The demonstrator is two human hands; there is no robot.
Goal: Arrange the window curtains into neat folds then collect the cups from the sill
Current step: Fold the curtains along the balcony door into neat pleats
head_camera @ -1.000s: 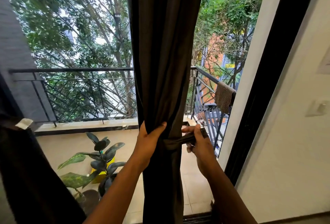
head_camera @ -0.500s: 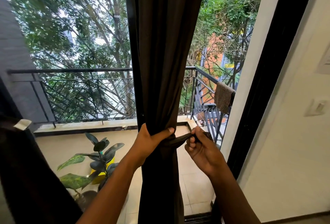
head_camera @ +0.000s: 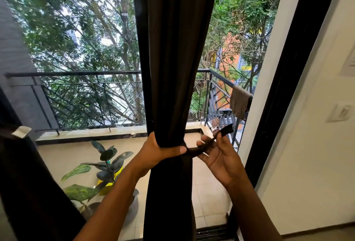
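Curtain hangs centre frame, gathered to a narrow waist near 6 o'clock. Left hand wrapped round that waist from 9 o'clock, thumb across front, grip tight on fabric. Right hand at 3 o'clock, palm up, fingers half-curled, pinching dark tie-back strap running up toward 2 o'clock.

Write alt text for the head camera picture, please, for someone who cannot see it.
A person's left hand grips a gathered dark curtain at a balcony door while the right hand holds a dark tie-back strap beside it. Beyond are a black railing, a potted plant and trees.
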